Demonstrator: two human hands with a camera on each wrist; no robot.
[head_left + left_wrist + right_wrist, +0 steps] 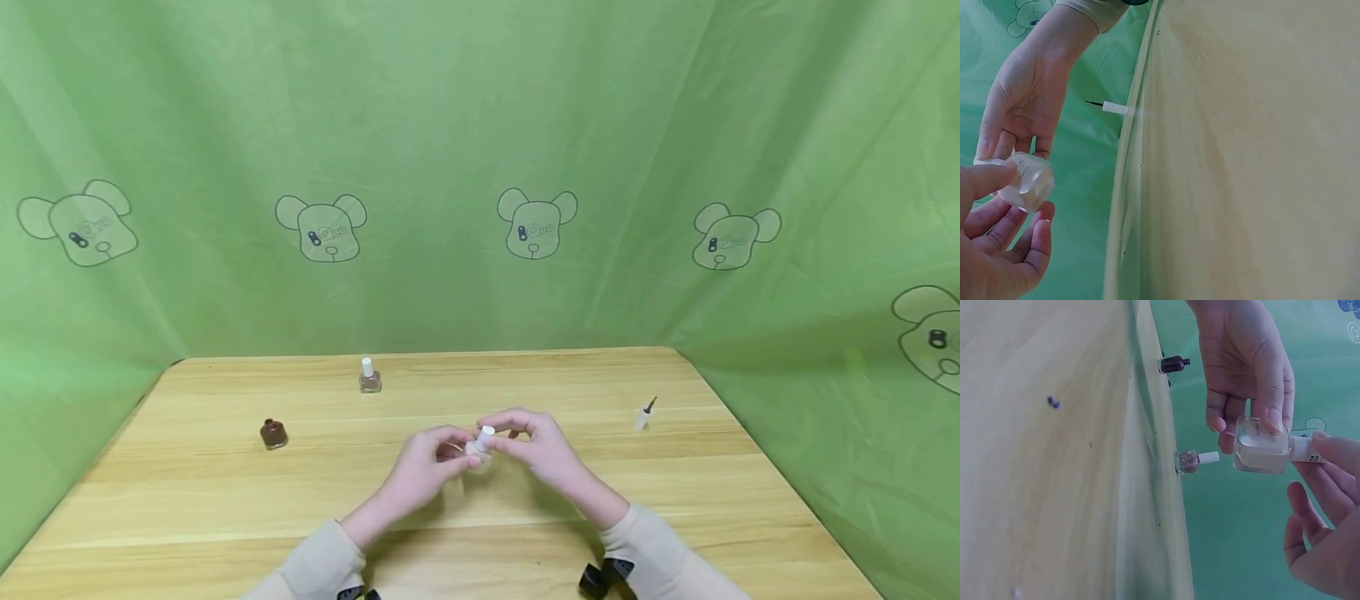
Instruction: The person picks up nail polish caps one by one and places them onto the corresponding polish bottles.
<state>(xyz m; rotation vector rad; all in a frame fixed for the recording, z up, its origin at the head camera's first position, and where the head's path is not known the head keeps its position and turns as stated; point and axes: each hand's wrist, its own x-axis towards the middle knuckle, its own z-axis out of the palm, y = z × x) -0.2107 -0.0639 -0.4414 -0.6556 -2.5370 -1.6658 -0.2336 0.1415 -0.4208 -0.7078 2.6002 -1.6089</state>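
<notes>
Near the front middle of the table, both hands hold one nail polish bottle [1262, 447] of clear glass with pale contents and a white cap [1307, 450]. My left hand [422, 473] grips the glass body, its thumb laid along the printed side. With thumb and fingers, my right hand [542, 448] pinches the white cap, which sits on the bottle's neck. In the left wrist view the bottle's body [1030, 182] shows between the two hands, and part of the cap is hidden behind the left thumb.
At the left stands an uncapped dark brown nail polish bottle [273, 434]. A glittery pinkish bottle with a white cap [370, 380] is near the back edge. On the right, a white cap with its brush pointing up [643, 417] stands on the wooden table [225, 492]. A green curtain [450, 108] surrounds it.
</notes>
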